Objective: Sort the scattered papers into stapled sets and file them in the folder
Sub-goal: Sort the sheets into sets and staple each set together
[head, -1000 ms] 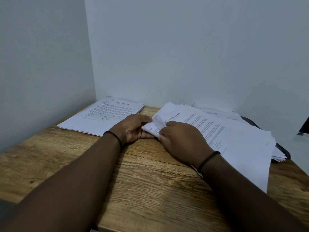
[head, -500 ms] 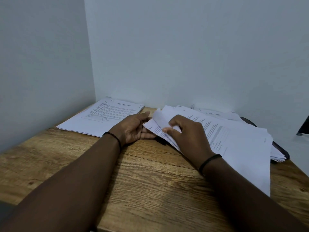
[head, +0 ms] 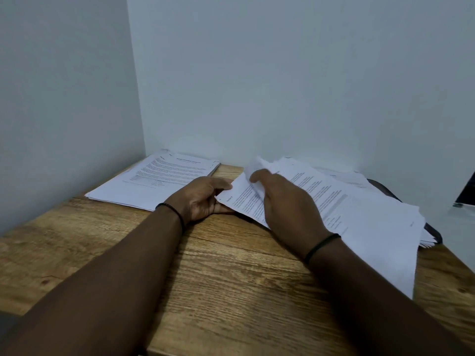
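A loose pile of printed papers (head: 359,209) lies spread on the right of the wooden table (head: 231,278), over a dark folder (head: 434,233) whose edge shows at the right. My left hand (head: 205,199) holds the pile's near-left corner, thumb on top. My right hand (head: 285,201) lifts and curls the corner of the top sheets (head: 253,168), fingers hooked under them. A second, neat stack of papers (head: 159,181) lies flat in the back-left corner.
Grey walls close in the table at the left and back. A dark object on a clear stand (head: 465,194) sits at the far right edge. Bare wood lies in front of my hands.
My right hand has moved back and up, peeling the corner of the top sheets higher and exposing the printed page beneath. My left hand has stayed on the pile's corner.
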